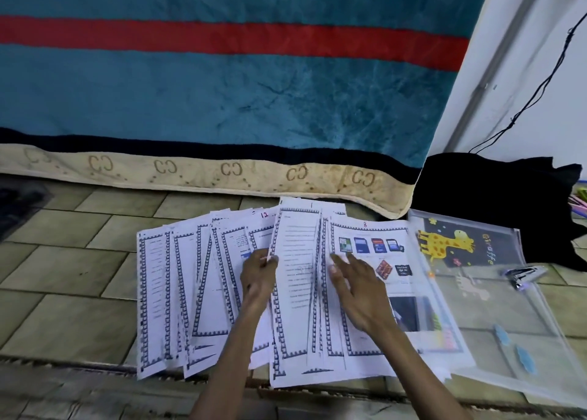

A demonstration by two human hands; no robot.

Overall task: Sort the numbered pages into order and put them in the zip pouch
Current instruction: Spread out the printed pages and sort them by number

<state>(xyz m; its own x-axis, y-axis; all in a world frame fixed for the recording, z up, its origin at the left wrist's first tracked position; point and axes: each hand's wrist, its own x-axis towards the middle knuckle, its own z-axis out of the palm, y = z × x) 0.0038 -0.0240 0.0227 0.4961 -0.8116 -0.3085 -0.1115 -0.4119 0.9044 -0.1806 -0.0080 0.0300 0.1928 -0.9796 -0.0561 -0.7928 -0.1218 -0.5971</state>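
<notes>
While the left hand [259, 272] pinches one blue-bordered page [293, 279], the right hand [357, 289] lies flat.

We note white pages [298, 292] edged with a dark blue block border — red numerals at top; a clear zip pouch [495, 308] bearing a yellow, orange-spotted giraffe on black; a teal blanket [222, 95] with red stripe and beige monogrammed hem.
</notes>
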